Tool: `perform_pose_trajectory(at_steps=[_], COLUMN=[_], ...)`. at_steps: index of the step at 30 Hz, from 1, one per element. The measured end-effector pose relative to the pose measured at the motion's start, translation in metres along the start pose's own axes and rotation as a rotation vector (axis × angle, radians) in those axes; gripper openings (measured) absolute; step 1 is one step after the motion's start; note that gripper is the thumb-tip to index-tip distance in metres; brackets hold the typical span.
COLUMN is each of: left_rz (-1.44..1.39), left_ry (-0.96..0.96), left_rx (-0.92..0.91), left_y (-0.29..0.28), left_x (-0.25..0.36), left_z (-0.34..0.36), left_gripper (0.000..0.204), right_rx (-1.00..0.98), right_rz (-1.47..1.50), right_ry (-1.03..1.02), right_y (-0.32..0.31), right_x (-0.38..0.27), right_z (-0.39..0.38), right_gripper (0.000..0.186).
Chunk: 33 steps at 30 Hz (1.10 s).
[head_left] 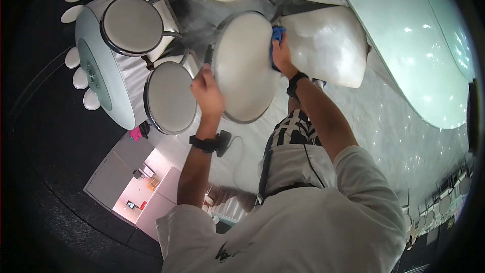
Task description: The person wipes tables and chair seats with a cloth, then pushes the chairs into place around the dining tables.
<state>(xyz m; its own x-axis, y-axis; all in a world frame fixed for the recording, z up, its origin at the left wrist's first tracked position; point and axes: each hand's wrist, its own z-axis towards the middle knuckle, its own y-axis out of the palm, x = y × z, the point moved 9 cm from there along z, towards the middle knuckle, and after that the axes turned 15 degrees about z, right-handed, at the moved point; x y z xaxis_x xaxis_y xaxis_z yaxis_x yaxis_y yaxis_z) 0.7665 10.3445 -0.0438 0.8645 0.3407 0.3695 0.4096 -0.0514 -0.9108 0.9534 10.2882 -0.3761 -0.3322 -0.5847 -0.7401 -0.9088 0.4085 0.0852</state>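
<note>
In front of me is a chair with a large oval white back [245,65] in a shiny metal rim. My left hand [206,95] is closed at the left edge of this back, its fingertips on the rim. At the opposite edge, my right hand [283,56] presses a crumpled blue cloth [278,34] against the rim. Part of the cloth hangs down along that edge under the fingers. Beside the right hand lies a white padded seat [326,45]. Both wrists wear black bands.
More oval-backed chairs [132,24] stand to the left and ahead, one close to my left hand [171,98]. A round table [108,71] with a white cloth is beyond them. To the right spreads a large pale glossy surface [404,35]. The floor [389,106] is pale and marbled.
</note>
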Motion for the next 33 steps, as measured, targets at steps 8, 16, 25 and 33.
perform_pose_trajectory(at_steps=[8,16,25,33], left_rz=[-0.075,0.026,-0.084,-0.271], left_ry=[-0.042,0.018,0.099,0.169], left_rx=[0.029,0.02,-0.046,-0.159], left_y=[0.011,0.009,0.01,0.023], left_x=[-0.01,-0.002,0.005,0.005], left_z=[0.008,0.004,0.005,0.01], left_gripper=[0.053,0.053,0.053,0.046], right_rx=[0.085,0.124,-0.153,-0.193], right_rz=[0.272,0.21,0.048,-0.017], right_ry=[0.528,0.704,-0.558,-0.95], right_y=[-0.019,0.012,0.062,0.074], right_x=[0.133,0.011,-0.161,-0.226], right_z=[-0.164,-0.262,-0.276,-0.196], right_gripper=[0.075,0.063,0.058,0.061])
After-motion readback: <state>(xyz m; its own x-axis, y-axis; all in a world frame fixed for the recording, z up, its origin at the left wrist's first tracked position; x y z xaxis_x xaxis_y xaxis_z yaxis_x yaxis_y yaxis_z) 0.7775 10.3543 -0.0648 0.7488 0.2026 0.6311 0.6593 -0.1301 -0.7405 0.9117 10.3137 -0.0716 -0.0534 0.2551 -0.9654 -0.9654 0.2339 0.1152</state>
